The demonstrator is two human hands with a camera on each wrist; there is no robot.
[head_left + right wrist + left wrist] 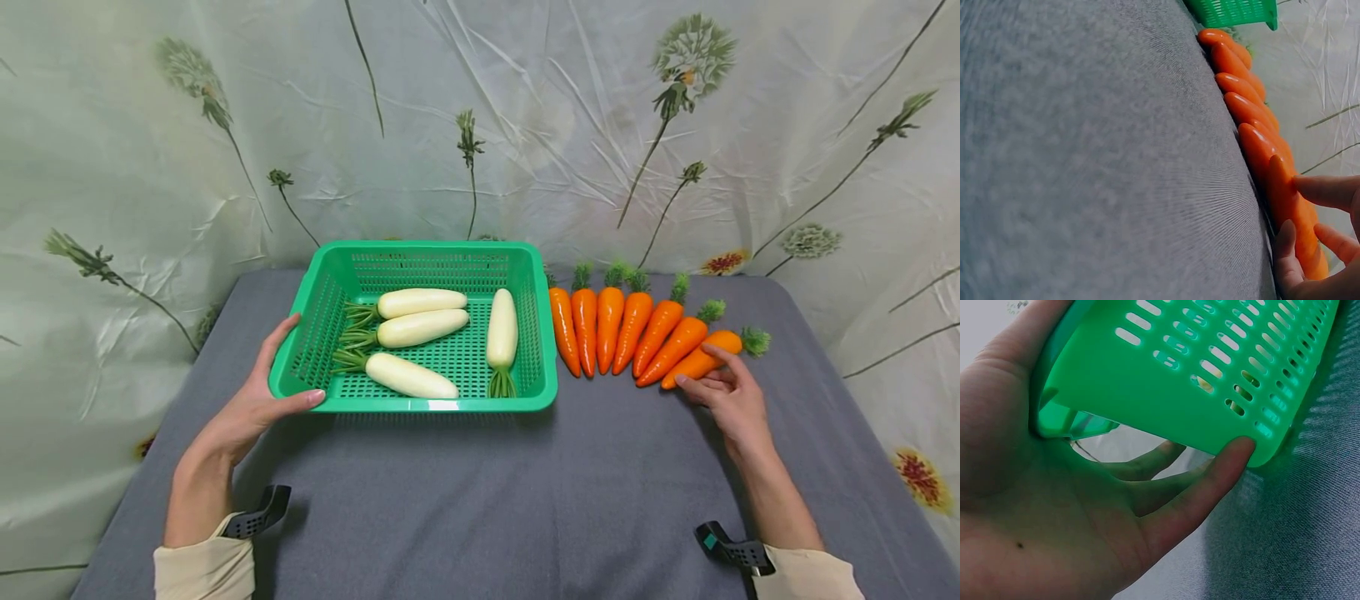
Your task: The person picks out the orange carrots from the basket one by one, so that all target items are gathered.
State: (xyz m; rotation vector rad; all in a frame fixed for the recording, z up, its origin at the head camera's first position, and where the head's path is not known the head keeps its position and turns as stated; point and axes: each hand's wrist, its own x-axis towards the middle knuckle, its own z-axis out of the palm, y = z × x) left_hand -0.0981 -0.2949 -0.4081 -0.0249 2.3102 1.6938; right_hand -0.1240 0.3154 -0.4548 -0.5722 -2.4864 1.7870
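A green plastic basket (420, 406) holds several white radishes (412, 375) with green stems; one at the right lies lengthwise, the others crosswise. My left hand (255, 404) grips the basket's left side. Its thumb lies over the front rim, and in the left wrist view the fingers (1194, 509) reach along the outside wall. To the basket's right, several orange carrots with green tops fan out in a row. The rightmost carrot (695, 363) is between the thumb and fingers of my right hand (735, 408), which pinches it. In the right wrist view this carrot (1284, 194) still lies beside its neighbours.
Grey cloth (450, 500) covers the table. Behind it hangs a pale curtain (525, 125) printed with dandelions. The leftmost carrot (564, 333) lies close against the basket's right wall. Each wrist wears a black strap (258, 512).
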